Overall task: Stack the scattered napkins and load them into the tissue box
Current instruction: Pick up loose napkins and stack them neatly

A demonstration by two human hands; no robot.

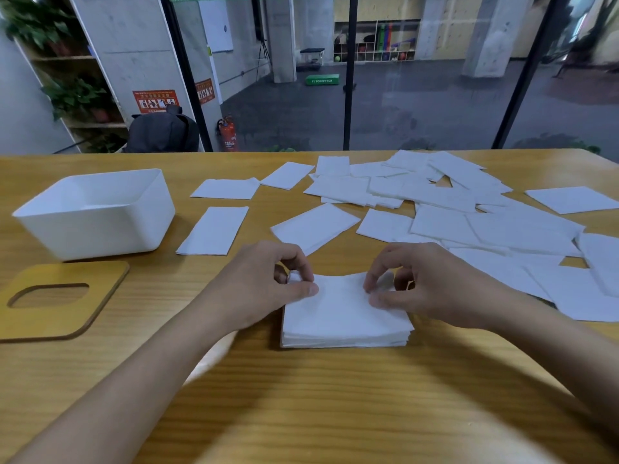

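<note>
So the stack [345, 316] sat on the desk [335, 413] right in front of the person, near edge square to them. It looked close to square, with the slightly longer side running left to right. Both hands were on its far edge: the left hand [264, 283] at the far left corner and the right hand [432, 286] at the far right, fingers [306, 290] curled and pinching the top sheets, which bowed up a bit between them.

The scattered napkins [435, 195] lay beyond and mostly off to the right, at all sorts of angles, so I'd guess the right hand was the nearer one for grabbing more. The tissue box [100, 232] stood open and looked empty at the far left, nearer the left hand, its long side roughly matching the stack's. Its wooden lid [67, 316] lay flat just in front of it.
</note>
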